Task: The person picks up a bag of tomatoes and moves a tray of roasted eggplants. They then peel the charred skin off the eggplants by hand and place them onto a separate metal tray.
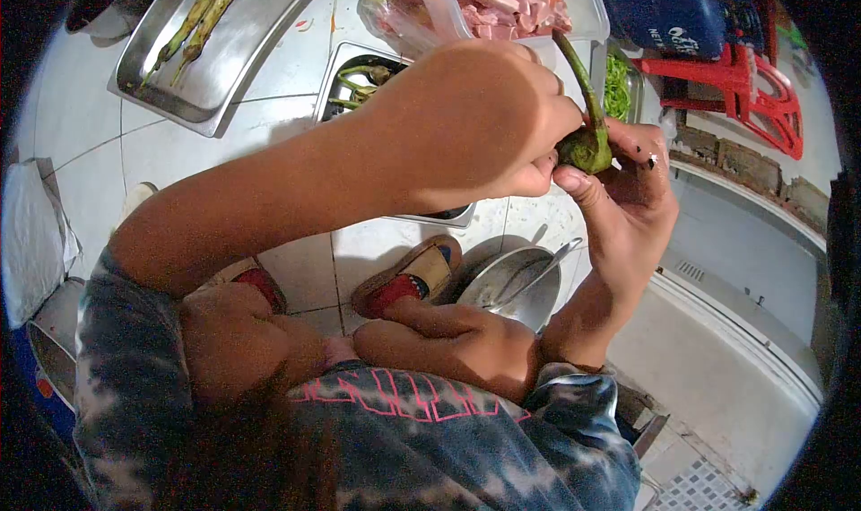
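Observation:
A dark green eggplant (587,152), its long stem pointing up, is held between my two hands and seen nearly end-on. My left hand (502,121) reaches across from the left, its fingers closed at the eggplant's near side. On the other side, my right hand (632,183) grips it between thumb and fingers, with dark bits stuck to the fingertips. Beneath my left forearm is a metal pan (335,87) of eggplants with green stems, partly hidden. Two peeled eggplants (199,28) lie in a larger metal tray (215,107) at upper left.
Diced pink meat (511,1) fills a plastic container beside a plastic bag (395,8). Shredded green vegetable (617,87) sits in a tray to the right. A red plastic stool (744,89) and a blue cylinder (659,13) stand beyond. A metal bowl (543,309) with a utensil is near my feet.

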Motion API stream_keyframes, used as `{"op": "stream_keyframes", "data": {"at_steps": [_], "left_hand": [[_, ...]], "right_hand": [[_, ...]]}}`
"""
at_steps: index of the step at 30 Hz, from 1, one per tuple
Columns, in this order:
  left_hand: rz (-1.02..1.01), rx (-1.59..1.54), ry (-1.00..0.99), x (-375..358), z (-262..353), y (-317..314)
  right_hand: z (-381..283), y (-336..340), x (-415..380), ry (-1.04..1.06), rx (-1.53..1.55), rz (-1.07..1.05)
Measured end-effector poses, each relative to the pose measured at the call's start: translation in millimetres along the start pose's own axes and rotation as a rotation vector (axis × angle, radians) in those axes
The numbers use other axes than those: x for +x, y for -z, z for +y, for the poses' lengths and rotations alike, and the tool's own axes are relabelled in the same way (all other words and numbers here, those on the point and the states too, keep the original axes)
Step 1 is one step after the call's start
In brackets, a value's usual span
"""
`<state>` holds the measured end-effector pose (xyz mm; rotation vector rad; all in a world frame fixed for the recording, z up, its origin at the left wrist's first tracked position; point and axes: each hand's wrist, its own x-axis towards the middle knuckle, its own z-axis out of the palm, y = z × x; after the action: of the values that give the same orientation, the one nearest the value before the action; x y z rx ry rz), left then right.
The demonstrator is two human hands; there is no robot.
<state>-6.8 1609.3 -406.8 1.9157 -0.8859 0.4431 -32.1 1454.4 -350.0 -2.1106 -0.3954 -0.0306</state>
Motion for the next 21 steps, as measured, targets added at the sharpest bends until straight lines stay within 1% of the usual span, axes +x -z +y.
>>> {"op": "stream_keyframes", "data": {"at_steps": [4,9,16,19,21], "left_hand": [[0.076,-0.017,-0.031,0,1,-4],[0.066,-0.021,-0.025,3,3,1],[0.061,0.028,-0.033,3,3,2],[0.096,0.108,-0.110,3,3,0],[0.091,0.146,-0.104,2,2,-3]], "right_hand": [[-4,2,0,0.007,-0.063,0.007],[-7,-3,1,-0.037,-0.002,0.068],[-8,-8,4,0.018,0.012,0.098],[-10,-10,6,0.005,0.020,0.103],[-9,-11,6,0.018,-0.009,0.108]]}}
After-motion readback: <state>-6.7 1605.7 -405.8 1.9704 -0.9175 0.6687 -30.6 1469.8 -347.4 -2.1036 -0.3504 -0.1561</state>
